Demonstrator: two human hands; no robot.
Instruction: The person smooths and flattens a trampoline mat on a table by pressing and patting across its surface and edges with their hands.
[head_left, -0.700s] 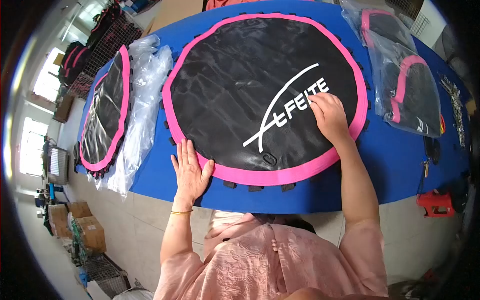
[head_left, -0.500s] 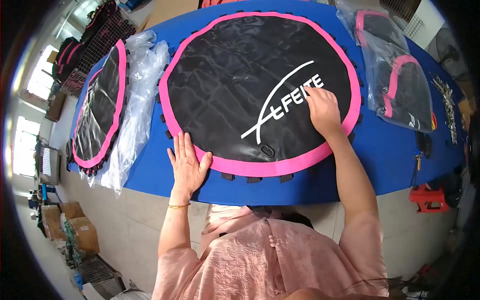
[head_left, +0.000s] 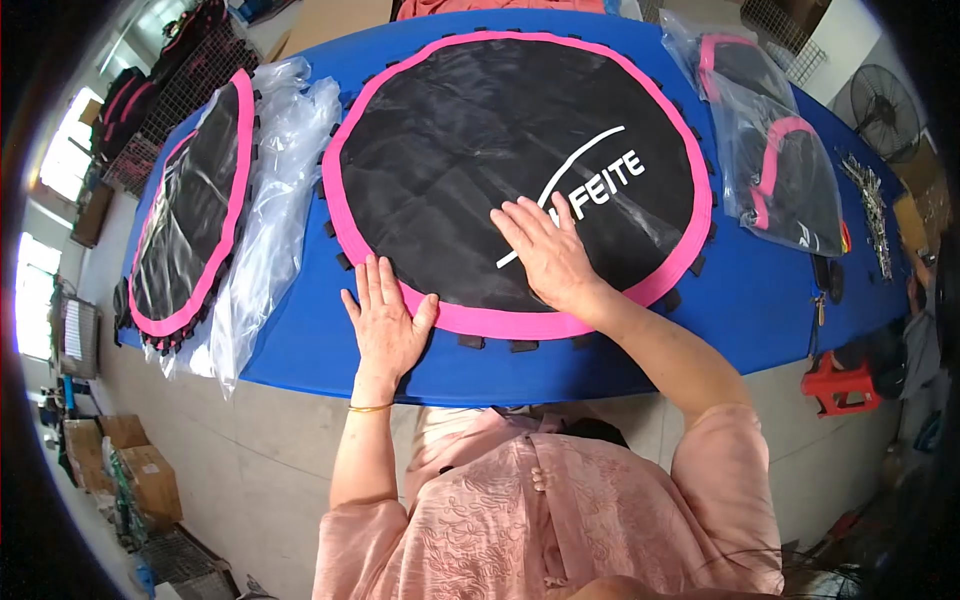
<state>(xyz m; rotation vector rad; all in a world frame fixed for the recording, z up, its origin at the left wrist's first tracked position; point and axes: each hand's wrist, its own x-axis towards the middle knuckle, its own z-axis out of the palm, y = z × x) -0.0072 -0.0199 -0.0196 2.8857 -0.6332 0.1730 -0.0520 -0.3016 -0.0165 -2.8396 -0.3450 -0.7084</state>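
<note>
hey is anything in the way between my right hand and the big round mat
Nothing visible. Your right hand appears to rest directly on the big round mat, covering part of its white logo.

Left hand (head_left: 390, 325), right hand (head_left: 550, 258) palm-down on pink-rimmed mat (head_left: 450, 150).

**I Counted in Ones and Twos**

I had one left hand (head_left: 388, 325) and one right hand (head_left: 553, 262), two in all, and one bracelet (head_left: 370, 408). I counted one blue table (head_left: 300, 345), one round mat (head_left: 440, 150), one more mat (head_left: 200, 220) showing at the left and two clear bags (head_left: 795, 190). I also saw one fan (head_left: 884, 112) and one red stool (head_left: 838, 384); the small metal pieces (head_left: 873, 215) were too jumbled to number.
</note>
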